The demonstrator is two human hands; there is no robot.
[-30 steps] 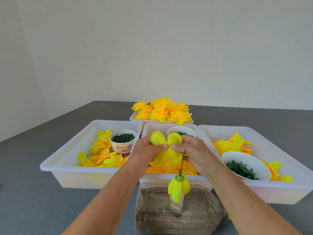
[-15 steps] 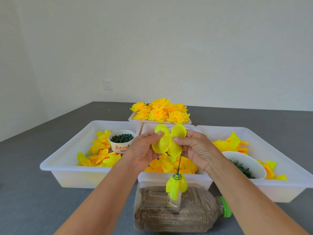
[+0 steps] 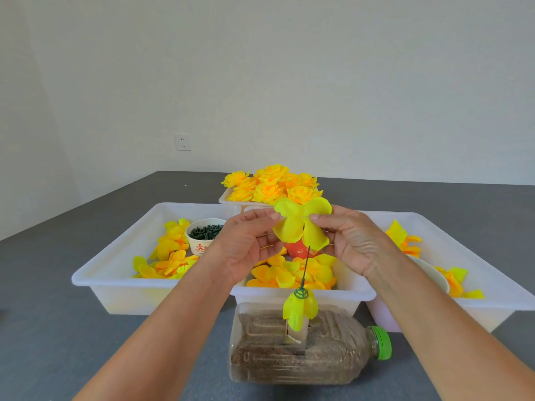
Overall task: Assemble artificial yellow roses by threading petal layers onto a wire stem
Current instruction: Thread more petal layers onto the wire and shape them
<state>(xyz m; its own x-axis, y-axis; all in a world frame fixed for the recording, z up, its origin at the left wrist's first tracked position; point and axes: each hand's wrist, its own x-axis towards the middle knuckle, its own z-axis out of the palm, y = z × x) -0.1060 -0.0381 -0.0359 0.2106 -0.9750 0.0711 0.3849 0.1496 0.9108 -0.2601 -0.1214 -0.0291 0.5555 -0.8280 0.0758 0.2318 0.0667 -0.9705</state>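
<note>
Both hands are pinching a bright yellow four-lobed fabric petal layer (image 3: 301,224), the left hand (image 3: 246,244) nipping its left edge and the right hand (image 3: 353,241) its right, holding it at the tip of a thin dark green wire stem (image 3: 304,267). The stem is standing in a clear plastic bottle (image 3: 307,348) lying on the grey table, an earlier yellow layer (image 3: 298,309) sitting low on it. Done well, the centre hole is kept over the tip and the layer level while sliding down. Whether the wire is already piercing the hole is hard to make out.
</note>
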